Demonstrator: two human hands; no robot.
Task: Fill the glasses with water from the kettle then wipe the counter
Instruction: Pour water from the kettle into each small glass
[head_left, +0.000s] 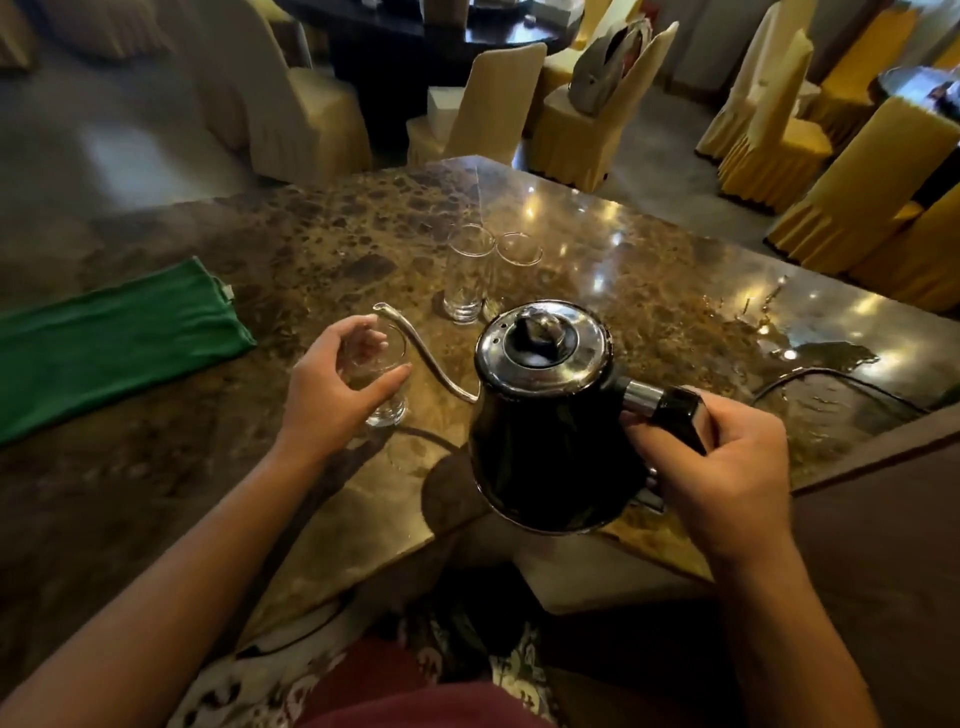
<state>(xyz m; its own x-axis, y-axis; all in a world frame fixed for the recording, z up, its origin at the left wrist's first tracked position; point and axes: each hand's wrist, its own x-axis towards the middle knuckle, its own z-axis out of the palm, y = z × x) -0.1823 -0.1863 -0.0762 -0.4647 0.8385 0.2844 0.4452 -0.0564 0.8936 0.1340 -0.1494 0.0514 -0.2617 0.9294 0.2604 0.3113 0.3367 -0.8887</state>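
Note:
My right hand (717, 467) grips the handle of a black gooseneck kettle (545, 415) with a shiny steel lid, held just above the brown marble counter (311, 249). Its thin spout curves left, and the tip sits over the rim of a clear glass (382, 382). My left hand (332, 384) wraps around that glass, which stands on the counter. Two more clear glasses, the nearer one (466, 275) and the farther one (514, 270), stand side by side behind the kettle. A folded green cloth (114, 343) lies on the counter at the left.
A black cord (831, 376) runs across the counter at the right, near a wet patch (831, 353). Yellow-covered chairs (582, 119) and a dark table (415, 36) stand beyond the counter's far edge. A brown ledge (883, 493) rises at the right.

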